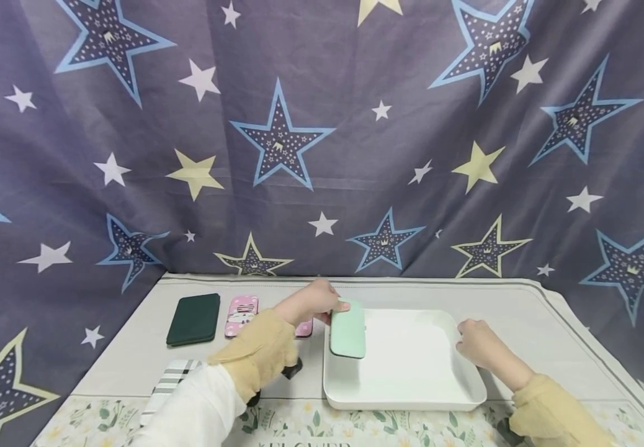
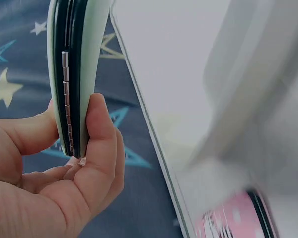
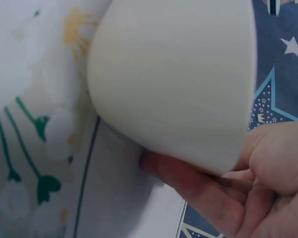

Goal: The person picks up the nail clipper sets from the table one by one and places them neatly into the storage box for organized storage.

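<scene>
My left hand (image 1: 319,299) pinches a mint-green case (image 1: 348,332) and holds it over the left side of a white rectangular tray (image 1: 411,372). Seen from the left wrist, the case (image 2: 92,49) stands on edge with its metal hinge and dark inner edges showing, thumb on one face and fingers on the other. At the tray's right side, my right hand (image 1: 478,344) grips the rim. In the right wrist view its fingers press on the tray's outer wall (image 3: 174,84); the thumb tip is hidden.
Left of the tray lie a dark green flat case (image 1: 193,320), a pink patterned case (image 1: 241,315) and another pink item (image 1: 304,329), partly behind the left hand. A striped item (image 1: 171,385) is partly under the left sleeve. A starry curtain (image 1: 322,198) hangs behind the table.
</scene>
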### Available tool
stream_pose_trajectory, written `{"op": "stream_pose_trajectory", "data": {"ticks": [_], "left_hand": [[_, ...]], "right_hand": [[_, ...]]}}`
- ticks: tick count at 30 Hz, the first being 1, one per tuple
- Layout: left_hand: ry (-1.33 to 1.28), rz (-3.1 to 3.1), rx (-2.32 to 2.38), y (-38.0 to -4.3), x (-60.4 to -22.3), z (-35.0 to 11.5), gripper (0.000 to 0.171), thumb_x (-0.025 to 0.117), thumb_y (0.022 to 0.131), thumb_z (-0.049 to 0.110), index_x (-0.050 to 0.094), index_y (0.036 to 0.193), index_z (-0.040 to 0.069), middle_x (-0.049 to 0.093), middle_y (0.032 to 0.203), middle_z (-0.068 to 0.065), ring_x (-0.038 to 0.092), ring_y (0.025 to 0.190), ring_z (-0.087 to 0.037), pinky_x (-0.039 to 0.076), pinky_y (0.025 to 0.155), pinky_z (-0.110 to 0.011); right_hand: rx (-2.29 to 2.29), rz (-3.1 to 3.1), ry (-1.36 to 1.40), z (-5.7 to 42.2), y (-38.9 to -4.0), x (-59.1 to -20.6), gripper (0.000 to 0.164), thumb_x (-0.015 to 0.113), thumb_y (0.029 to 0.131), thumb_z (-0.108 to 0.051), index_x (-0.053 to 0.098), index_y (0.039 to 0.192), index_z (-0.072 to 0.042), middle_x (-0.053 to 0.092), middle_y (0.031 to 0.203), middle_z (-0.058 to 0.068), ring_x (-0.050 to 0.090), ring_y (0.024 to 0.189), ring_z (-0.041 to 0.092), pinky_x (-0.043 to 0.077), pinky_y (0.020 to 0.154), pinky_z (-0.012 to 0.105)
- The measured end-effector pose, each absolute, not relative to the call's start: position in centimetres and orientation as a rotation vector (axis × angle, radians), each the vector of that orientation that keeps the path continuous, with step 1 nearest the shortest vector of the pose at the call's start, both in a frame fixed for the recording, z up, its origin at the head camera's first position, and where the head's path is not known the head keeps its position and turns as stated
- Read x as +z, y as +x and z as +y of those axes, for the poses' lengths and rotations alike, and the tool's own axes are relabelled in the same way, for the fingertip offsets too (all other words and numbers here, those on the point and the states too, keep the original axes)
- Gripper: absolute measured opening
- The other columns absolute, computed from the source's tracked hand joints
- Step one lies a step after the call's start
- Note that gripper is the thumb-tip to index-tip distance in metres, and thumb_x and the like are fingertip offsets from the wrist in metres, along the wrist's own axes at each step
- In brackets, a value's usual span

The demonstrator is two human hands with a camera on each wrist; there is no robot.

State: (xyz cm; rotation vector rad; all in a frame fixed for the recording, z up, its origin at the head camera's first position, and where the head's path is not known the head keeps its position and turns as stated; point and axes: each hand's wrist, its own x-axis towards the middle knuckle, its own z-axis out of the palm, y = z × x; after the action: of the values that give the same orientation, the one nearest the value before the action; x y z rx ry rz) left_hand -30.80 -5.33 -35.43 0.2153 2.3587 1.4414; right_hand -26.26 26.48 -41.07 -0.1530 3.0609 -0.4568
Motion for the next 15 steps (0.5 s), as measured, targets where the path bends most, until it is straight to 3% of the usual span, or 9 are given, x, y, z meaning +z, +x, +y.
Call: {"op": "stream_pose_trajectory", "data": {"ticks": [8, 15], "left_hand": [[0.193, 2.303, 1.511, -31.4, -35.5, -0.3, 0.021, 0.068, 0.085, 0.004, 0.061, 0.095, -0.012, 0.062, 0.078, -0.013, 0.059, 0.059, -0.017, 0.057, 0.06, -0.03], [0.142, 2.268, 1.588, -31.6, -35.2, 3.6, 0.027, 0.07, 0.083, 0.003, 0.059, 0.1, -0.014, 0.065, 0.081, -0.015, 0.067, 0.069, -0.023, 0.058, 0.062, -0.03]], "right_hand": [[-0.445, 3.054, -0.151, 26.3, -26.2, -41.2, 0.025, 0.057, 0.079, 0.005, 0.057, 0.1, 0.02, 0.061, 0.07, 0.017, 0.058, 0.058, 0.018, 0.053, 0.05, 0.027], [-0.428, 3.062, -0.161, 26.0, -26.1, -41.0, 0.024, 0.056, 0.078, 0.007, 0.057, 0.097, 0.021, 0.06, 0.068, 0.018, 0.058, 0.055, 0.017, 0.052, 0.048, 0.025]]}}
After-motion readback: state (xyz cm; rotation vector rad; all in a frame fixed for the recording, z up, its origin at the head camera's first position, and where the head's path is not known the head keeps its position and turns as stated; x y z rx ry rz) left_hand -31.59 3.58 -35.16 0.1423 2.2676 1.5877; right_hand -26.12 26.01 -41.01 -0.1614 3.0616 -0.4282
